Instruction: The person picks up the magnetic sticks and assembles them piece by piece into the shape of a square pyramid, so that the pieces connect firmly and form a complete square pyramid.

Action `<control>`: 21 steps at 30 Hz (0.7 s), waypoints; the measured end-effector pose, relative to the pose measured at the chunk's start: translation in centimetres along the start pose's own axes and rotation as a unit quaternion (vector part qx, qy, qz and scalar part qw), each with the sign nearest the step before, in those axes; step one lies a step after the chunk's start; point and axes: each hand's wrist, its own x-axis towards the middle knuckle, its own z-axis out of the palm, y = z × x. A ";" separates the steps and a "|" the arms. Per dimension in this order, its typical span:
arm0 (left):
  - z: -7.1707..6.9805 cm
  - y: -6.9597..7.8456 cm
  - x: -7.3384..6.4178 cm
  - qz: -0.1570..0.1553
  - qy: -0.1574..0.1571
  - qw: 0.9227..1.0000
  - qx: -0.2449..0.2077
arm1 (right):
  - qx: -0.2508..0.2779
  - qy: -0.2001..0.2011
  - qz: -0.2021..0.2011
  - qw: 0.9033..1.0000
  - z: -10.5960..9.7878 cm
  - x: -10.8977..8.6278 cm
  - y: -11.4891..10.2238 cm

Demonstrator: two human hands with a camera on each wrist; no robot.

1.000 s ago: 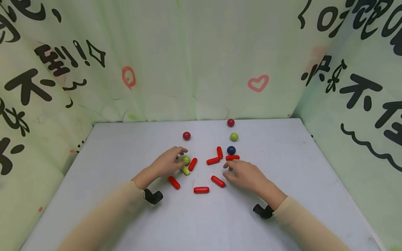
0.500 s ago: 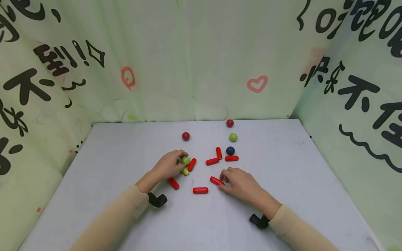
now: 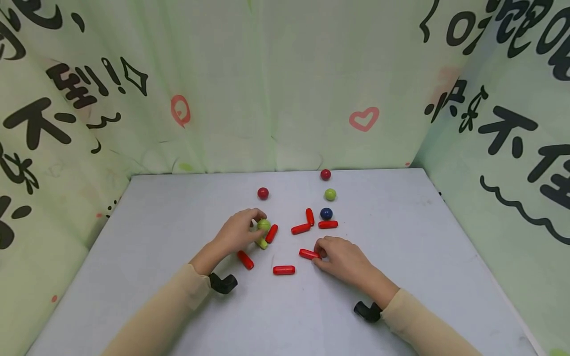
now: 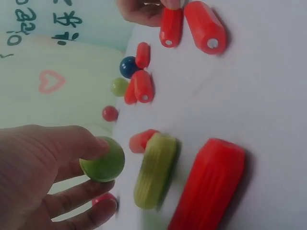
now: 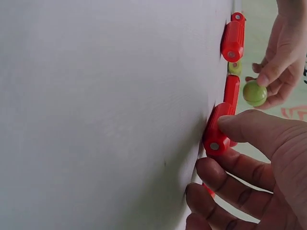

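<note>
Thumb and fingers of my left hand [image 3: 238, 231] pinch a green ball [image 4: 109, 162], held just above a yellow-green rod [image 4: 156, 170] lying on the table. A red rod [image 3: 272, 234] lies right beside that one, and another red rod [image 4: 211, 184] is nearer the left wrist. My right hand [image 3: 345, 260] pinches the end of a red rod [image 5: 221, 125] between thumb and index finger, its other fingers loosely bent. The rod has a round metal dot in its visible end and sits close over the white table.
A red rod [image 3: 284, 270] lies in front, between the hands. Farther back, several red rods [image 3: 301, 229] cluster by a blue ball [image 3: 326, 213]. Behind are a green ball [image 3: 330, 194] and red balls [image 3: 263, 193]. A printed curtain [image 3: 276, 89] surrounds the white table [image 3: 191, 198].
My right hand has moved left and toward me onto the red rod, gripped it and shifted it slightly. My left hand has closed on the green ball and raised it a little.
</note>
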 end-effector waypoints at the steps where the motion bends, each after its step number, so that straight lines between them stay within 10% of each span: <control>1: 0.0 0.2 -0.1 0.001 -0.002 1.000 -0.001 | 0.001 0.001 -0.001 1.000 0.0 0.0 0.0; 21: 2.9 2.6 -0.9 0.075 -0.054 0.996 0.019 | 0.030 -0.008 0.027 0.999 -0.1 0.9 0.0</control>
